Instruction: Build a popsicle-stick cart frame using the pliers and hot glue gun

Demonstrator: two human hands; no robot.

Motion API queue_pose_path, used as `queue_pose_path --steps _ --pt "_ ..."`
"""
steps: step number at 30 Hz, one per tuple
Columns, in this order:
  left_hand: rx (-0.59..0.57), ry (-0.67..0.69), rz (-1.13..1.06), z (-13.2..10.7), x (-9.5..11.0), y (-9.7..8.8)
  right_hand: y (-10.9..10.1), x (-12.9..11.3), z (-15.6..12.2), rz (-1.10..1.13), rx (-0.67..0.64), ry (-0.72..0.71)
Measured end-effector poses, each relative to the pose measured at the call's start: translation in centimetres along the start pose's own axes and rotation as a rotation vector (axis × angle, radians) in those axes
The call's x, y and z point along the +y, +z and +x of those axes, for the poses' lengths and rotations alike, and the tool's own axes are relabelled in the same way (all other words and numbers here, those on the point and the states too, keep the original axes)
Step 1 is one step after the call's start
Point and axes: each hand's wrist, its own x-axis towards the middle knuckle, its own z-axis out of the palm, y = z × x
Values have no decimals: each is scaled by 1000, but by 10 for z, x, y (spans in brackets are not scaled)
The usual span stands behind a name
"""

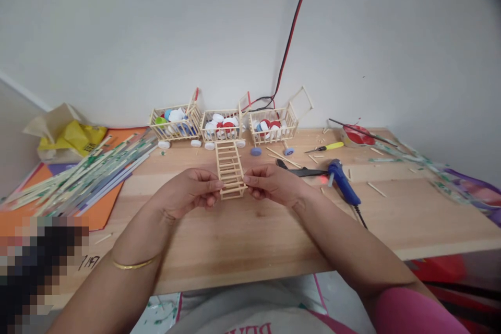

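Note:
A small frame of thin wooden sticks (230, 167), with crosspieces like a ladder, is held between my two hands above the table. My left hand (199, 186) pinches its left side near the bottom corner. On the opposite side my right hand (270, 183) pinches the lower right edge between thumb and finger. Just beyond the frame stand three little stick carts with wheels: a left cart (156, 130), a middle cart (210, 138) and a right cart (270, 137). Plastic bottle caps in several colours lie inside them.
A blue glue gun (346, 185) lies right of my right hand, its cord trailing forward. Behind it are a yellow-handled screwdriver (334, 146) and a red-and-white bowl (358, 135). Wrapped chopsticks (94, 172) pile up at left on orange sheets. A red-black cable (291, 36) hangs along the wall.

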Motion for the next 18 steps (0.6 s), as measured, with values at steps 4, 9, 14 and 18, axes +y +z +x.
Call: queue_pose_path --steps 4,9,14,18 --pt "1 5 3 2 -2 -2 1 -1 0 12 25 1" --pt "12 4 24 1 -1 0 1 -1 0 16 22 3" --pt "28 8 39 0 2 2 2 -1 0 24 16 -4" --pt "40 5 53 0 2 2 1 0 0 29 15 -1"
